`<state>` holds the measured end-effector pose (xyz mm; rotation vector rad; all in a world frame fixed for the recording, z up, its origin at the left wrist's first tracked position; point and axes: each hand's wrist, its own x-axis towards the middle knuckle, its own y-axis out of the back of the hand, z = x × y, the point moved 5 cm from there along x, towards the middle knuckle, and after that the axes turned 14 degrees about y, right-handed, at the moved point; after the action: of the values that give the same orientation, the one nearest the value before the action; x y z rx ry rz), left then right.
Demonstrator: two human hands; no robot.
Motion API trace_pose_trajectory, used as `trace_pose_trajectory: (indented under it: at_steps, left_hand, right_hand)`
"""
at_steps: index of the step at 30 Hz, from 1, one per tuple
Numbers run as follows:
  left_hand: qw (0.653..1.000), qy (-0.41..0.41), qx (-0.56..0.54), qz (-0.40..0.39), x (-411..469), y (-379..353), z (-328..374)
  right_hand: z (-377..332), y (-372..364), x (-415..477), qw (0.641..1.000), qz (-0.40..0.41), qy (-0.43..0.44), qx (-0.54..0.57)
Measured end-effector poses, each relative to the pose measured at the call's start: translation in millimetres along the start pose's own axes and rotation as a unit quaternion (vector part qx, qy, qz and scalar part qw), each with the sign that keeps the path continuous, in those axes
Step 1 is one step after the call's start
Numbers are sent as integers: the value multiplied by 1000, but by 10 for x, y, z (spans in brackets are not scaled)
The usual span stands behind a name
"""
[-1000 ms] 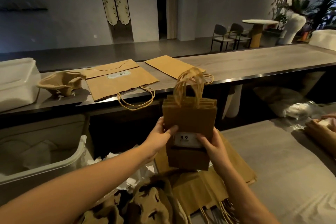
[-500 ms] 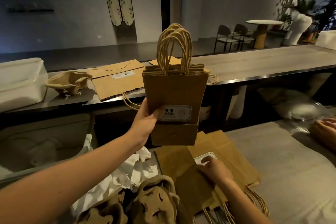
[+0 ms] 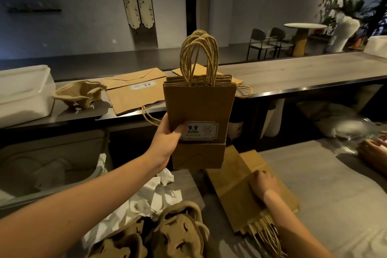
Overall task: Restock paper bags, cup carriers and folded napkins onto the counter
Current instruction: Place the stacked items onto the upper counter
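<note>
Bags (image 3: 199,109) upright in midair, short of the counter (image 3: 293,73) | your left hand (image 3: 167,142) pinches their lower side, thumb at the label (image 3: 202,131) | right hand (image 3: 262,182) rests palm-down, fingers loose, on the stack (image 3: 234,192) | lay yours flat on the counter, handles aligned.

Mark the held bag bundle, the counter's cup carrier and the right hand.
held bag bundle (image 3: 199,107), head view, front panel.
cup carrier (image 3: 83,97), head view, side wall.
right hand (image 3: 262,182), head view, back of hand.
</note>
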<state>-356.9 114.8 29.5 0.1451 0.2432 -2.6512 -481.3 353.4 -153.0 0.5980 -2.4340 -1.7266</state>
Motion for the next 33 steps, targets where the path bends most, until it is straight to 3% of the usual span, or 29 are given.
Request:
trace_pose_trajectory:
  at_steps: [5,11,19,29,33]
  left_hand:
    - [1000,14,9,-12,5,-55,-84]
    - [999,36,28,-18,15,-74,-176]
    - [996,64,44,-39,-26,-70,-302]
    - [979,44,155,-121,7,-7,-361]
    - [973,46,180,-134,50,33,-361]
  right_hand:
    - [134,-142,-124,997,-54,-18,57]
    - [114,-140,-168,996,-5,-26,80]
    - [12,-143,-148,988,-99,-45,113]
    - [-271,2,-94,968,-136,-3,211]
    - [-412,129,-95,975,-145,12,170]
